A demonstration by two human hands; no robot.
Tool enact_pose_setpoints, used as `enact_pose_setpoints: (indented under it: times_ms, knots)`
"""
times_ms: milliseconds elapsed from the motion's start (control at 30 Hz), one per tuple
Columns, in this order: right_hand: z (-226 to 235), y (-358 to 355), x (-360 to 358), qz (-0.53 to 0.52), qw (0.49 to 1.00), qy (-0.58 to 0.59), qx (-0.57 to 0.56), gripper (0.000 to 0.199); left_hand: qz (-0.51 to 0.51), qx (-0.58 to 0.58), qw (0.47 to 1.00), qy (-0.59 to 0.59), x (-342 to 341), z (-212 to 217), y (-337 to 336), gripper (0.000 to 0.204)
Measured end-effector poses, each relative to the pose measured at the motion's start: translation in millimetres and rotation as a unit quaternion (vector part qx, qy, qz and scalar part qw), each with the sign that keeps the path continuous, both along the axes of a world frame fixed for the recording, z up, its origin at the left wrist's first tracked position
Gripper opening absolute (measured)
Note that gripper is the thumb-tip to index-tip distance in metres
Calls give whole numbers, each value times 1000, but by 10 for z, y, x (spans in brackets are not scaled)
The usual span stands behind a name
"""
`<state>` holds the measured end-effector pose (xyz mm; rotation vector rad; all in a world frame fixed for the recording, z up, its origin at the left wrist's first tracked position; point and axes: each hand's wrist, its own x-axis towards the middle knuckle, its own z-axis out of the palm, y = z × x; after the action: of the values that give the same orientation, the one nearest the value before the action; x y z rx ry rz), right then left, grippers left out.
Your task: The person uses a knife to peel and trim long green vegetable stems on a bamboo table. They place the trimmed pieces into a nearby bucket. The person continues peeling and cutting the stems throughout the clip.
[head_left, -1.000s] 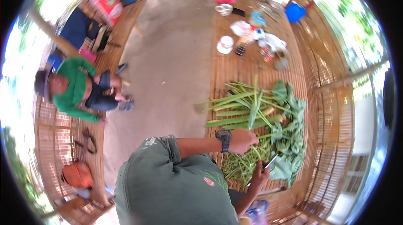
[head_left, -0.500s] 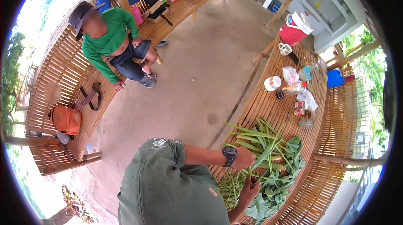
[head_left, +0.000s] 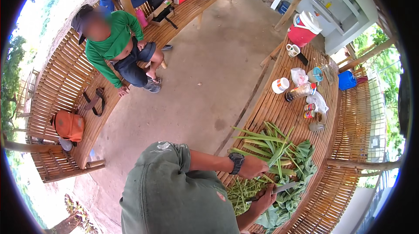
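Since half a second ago the left hand [head_left: 253,167] has slid onto the long green stalks [head_left: 266,146] at lower right of the table [head_left: 279,107], gripping them, while the right hand [head_left: 264,199] holds a knife [head_left: 279,188].

Red cooler jug [head_left: 304,28] at table's far end; white mug [head_left: 280,85] nearer; orange bag [head_left: 70,125] far left, on bench.
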<state>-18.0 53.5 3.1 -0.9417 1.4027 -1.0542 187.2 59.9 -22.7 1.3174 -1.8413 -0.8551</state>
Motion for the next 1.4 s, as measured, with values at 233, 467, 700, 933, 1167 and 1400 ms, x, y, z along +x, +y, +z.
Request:
enact_pose_setpoints:
  times_ms: [233,467,700,933,1167,1400]
  knots:
    - [-28,-14,-203,-74,989,-114,53,14,-46,-7,998,34,-282,-18,-115,22]
    - [-62,-235,-442,-99,965,-241,8,14,-70,36,994,79,-415,27,-368,22]
    - [-155,-280,-840,-175,938,-297,-28,12,-131,10,990,49,-587,87,-676,19]
    - [-95,-241,-1246,-326,889,-308,-92,18,-140,96,982,84,-624,78,-754,20]
    - [-126,-68,-1488,-363,901,-218,-97,18,-136,100,983,78,-661,43,-722,21]
    - [-306,69,-1043,-63,989,132,-37,33,-149,82,984,55,-851,13,-615,23]
